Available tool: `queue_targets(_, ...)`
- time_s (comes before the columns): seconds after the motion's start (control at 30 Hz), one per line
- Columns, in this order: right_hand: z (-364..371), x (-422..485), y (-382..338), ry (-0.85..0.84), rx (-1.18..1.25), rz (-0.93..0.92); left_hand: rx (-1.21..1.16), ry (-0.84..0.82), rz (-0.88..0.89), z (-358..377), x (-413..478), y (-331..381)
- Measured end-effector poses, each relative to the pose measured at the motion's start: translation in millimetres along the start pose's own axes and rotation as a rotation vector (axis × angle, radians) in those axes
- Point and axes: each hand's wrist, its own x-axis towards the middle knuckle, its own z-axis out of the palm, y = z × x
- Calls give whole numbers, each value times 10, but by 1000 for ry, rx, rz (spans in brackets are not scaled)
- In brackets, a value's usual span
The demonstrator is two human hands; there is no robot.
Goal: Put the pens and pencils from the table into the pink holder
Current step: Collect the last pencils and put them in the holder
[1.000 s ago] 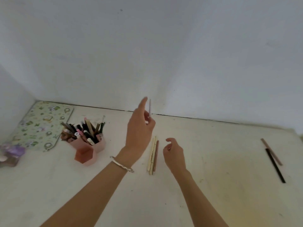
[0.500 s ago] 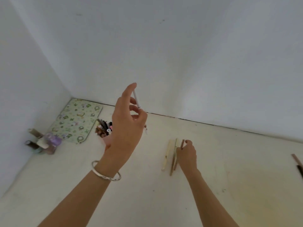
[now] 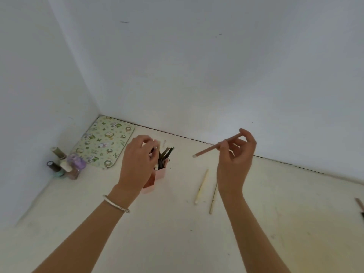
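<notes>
Since half a second ago the left hand (image 3: 137,162) has dropped from mid-air onto the mouth of the pink holder (image 3: 157,175), and the right hand (image 3: 235,160) has lifted a brown pencil (image 3: 216,147) off the counter (image 3: 177,243).

The left grip is curled over the holder's contents, pinching a pale slim pen (image 3: 157,148) whose lower end is among the pens already inside. Whether it has let go is not clear.

The right grip is closed on the brown pencil near its far end, so most of the shaft sticks out leftward from the fingers, toward the holder.

Two cream pencils (image 3: 201,187) lie on the counter just below the right grip.

These are light, stiff, smooth sticks. A fingertip pinch nearer the middle would probably steady one better for threading into the crowded holder.
</notes>
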Motion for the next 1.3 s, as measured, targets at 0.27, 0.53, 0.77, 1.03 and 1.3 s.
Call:
queue_targets(0.27,601,-361,233,-294,-129,-234,-45,231,-112,-350,212,-49)
queue_targets(0.53,638,-477,669,-560,-607,-573,-210,172,-139,-435,92,63)
queue_targets(0.77,304,-228,437,-259,-396,-316,-411,183,110,-237,-149,742)
queue_targets(1.03,-553,127,479,56,-341,-28,130,-776,-276,1138,-498,1131)
queue_targets(1.3,-1059,92,860,-41,-591,139,-198,-598,-386,1289,-272,1238)
